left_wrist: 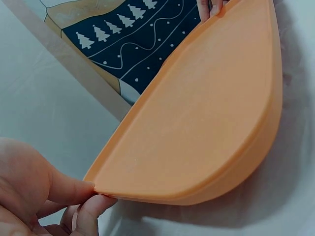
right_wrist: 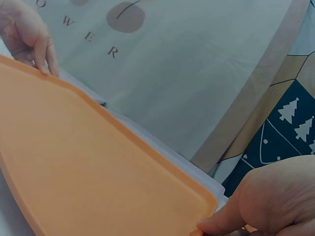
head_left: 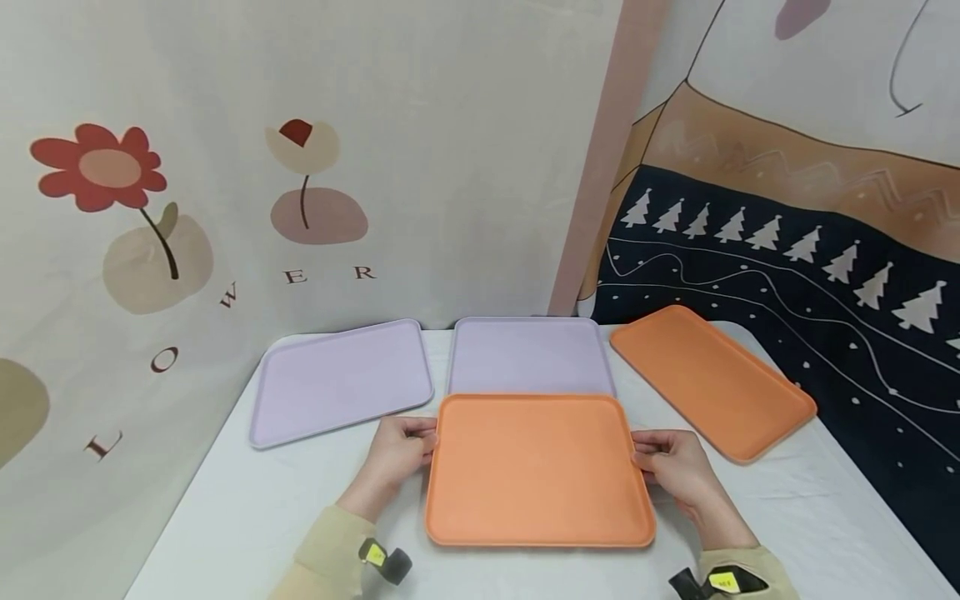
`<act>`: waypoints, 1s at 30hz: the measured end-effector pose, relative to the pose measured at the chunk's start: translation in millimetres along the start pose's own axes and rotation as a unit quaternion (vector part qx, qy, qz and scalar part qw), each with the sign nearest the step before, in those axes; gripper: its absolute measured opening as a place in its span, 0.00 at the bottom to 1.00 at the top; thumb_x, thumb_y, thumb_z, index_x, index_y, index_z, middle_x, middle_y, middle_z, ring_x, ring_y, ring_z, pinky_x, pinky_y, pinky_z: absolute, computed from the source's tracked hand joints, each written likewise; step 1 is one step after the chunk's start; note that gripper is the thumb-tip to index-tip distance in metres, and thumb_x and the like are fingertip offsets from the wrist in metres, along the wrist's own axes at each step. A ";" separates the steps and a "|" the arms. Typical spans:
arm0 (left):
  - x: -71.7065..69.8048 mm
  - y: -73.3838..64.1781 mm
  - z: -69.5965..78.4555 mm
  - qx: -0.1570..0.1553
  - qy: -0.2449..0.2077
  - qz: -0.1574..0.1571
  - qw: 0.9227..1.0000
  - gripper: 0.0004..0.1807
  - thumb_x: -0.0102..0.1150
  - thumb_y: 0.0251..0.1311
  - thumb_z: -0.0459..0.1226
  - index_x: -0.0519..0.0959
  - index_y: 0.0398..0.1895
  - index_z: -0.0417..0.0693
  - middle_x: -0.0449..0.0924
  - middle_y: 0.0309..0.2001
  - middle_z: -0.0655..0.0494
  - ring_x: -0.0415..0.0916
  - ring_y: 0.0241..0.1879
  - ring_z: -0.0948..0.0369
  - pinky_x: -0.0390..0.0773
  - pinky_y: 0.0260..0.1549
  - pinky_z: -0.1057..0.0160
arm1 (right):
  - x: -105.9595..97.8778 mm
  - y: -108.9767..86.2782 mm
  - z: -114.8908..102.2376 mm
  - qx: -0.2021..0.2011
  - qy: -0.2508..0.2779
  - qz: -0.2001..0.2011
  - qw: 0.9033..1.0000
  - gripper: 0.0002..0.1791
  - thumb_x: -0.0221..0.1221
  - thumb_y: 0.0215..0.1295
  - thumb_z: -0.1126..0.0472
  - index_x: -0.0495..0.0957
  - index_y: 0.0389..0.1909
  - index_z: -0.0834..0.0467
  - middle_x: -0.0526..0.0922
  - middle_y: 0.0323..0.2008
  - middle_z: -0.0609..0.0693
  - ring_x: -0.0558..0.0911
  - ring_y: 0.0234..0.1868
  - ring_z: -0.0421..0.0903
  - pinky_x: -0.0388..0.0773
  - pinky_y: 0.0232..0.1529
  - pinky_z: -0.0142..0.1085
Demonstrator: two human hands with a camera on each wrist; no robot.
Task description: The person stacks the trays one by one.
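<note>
Khaki sleeves (head_left: 327, 546) carry black wrist mounts (head_left: 396, 567) with yellow labels (head_left: 376, 554).

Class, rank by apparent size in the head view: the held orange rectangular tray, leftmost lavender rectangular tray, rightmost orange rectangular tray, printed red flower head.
1. Held orange rectangular tray
2. Leftmost lavender rectangular tray and rightmost orange rectangular tray: too alike to rank
3. Printed red flower head

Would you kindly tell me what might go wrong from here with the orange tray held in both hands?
The held orange tray might tip, since the left hand and right hand grip only its side edges. Its far edge might also bump the lilac tray directly behind, partly hidden in the head view.
</note>
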State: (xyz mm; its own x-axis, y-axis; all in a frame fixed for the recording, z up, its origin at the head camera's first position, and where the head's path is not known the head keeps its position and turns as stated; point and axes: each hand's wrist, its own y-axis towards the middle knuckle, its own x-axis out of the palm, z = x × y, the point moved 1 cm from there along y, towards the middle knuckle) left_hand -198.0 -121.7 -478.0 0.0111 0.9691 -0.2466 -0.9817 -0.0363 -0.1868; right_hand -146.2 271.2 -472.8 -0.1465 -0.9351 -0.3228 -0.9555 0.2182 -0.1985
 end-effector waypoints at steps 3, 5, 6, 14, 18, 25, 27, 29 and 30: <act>1.2 -0.1 -1.1 -0.006 0.006 0.000 1.000 0.14 0.58 0.67 0.21 0.84 0.53 0.26 0.81 0.40 0.44 0.82 0.36 0.59 0.88 0.34 0.62 | -0.4 -0.4 0.8 0.001 -0.001 -0.001 1.000 0.17 0.61 0.68 0.78 0.80 0.57 0.77 0.84 0.41 0.59 0.84 0.37 0.45 0.87 0.31 0.36; 2.1 -0.4 -1.9 -0.011 0.010 0.001 1.000 0.13 0.59 0.67 0.21 0.84 0.53 0.27 0.81 0.40 0.44 0.82 0.36 0.59 0.88 0.35 0.62 | -0.7 -0.3 1.5 0.002 -0.001 -0.001 1.000 0.17 0.60 0.68 0.78 0.80 0.57 0.77 0.84 0.41 0.59 0.84 0.37 0.45 0.87 0.32 0.36; 2.6 -0.8 -2.2 -0.012 0.010 0.001 1.000 0.13 0.59 0.67 0.21 0.84 0.53 0.27 0.81 0.40 0.44 0.82 0.36 0.59 0.89 0.35 0.62 | -0.9 -0.4 1.8 0.002 0.000 -0.001 1.000 0.17 0.60 0.68 0.78 0.80 0.57 0.77 0.84 0.41 0.60 0.85 0.37 0.45 0.88 0.32 0.36; 4.9 -2.9 -3.3 -0.011 0.006 0.000 1.000 0.14 0.58 0.66 0.20 0.84 0.52 0.26 0.82 0.39 0.44 0.83 0.36 0.59 0.89 0.35 0.60 | -3.4 -1.3 2.6 0.008 -0.006 -0.004 1.000 0.17 0.60 0.68 0.79 0.79 0.57 0.77 0.84 0.43 0.60 0.85 0.37 0.45 0.88 0.32 0.36; 5.1 -3.6 -3.7 -0.010 0.008 -0.001 1.000 0.14 0.58 0.66 0.20 0.84 0.53 0.26 0.82 0.39 0.44 0.83 0.36 0.59 0.90 0.35 0.60 | -4.8 -1.8 1.9 0.011 -0.010 -0.006 1.000 0.17 0.60 0.67 0.79 0.80 0.57 0.77 0.84 0.42 0.60 0.85 0.37 0.45 0.88 0.32 0.37; 5.2 -4.4 -5.9 -0.007 0.003 -0.008 1.000 0.14 0.58 0.66 0.20 0.84 0.52 0.25 0.82 0.39 0.43 0.85 0.36 0.58 0.90 0.36 0.60 | -6.4 -4.4 1.1 0.020 -0.016 -0.005 1.000 0.17 0.61 0.66 0.78 0.80 0.56 0.76 0.84 0.42 0.60 0.85 0.36 0.45 0.88 0.33 0.37; 5.3 -4.6 -6.7 -0.007 0.000 -0.009 1.000 0.14 0.58 0.65 0.20 0.84 0.52 0.25 0.82 0.39 0.43 0.85 0.36 0.58 0.90 0.36 0.59 | -7.1 -5.2 1.1 0.022 -0.019 -0.006 1.000 0.17 0.61 0.66 0.78 0.80 0.56 0.76 0.84 0.42 0.60 0.85 0.37 0.46 0.89 0.33 0.38; 5.4 -4.8 -7.5 -0.008 0.000 -0.010 1.000 0.14 0.58 0.65 0.20 0.84 0.52 0.25 0.82 0.39 0.43 0.85 0.36 0.58 0.90 0.36 0.59 | -7.9 -6.3 0.9 0.026 -0.021 -0.006 0.999 0.17 0.61 0.66 0.78 0.81 0.56 0.76 0.83 0.42 0.60 0.85 0.37 0.46 0.89 0.33 0.38; 5.6 -5.0 -7.8 -0.009 0.001 -0.010 1.000 0.14 0.58 0.66 0.20 0.84 0.52 0.25 0.82 0.39 0.43 0.85 0.36 0.58 0.90 0.36 0.59 | -8.4 -6.6 1.0 0.026 -0.022 -0.007 0.999 0.17 0.61 0.66 0.78 0.81 0.55 0.76 0.83 0.42 0.60 0.85 0.37 0.46 0.89 0.33 0.38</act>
State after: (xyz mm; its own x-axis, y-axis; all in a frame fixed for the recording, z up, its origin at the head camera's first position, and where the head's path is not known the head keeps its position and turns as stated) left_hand -191.6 -117.9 -485.9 0.0312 0.9692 -0.2444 -0.9778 -0.0211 -0.2083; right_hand -138.5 277.9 -469.7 -0.1202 -0.9251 -0.3603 -0.9427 0.2202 -0.2507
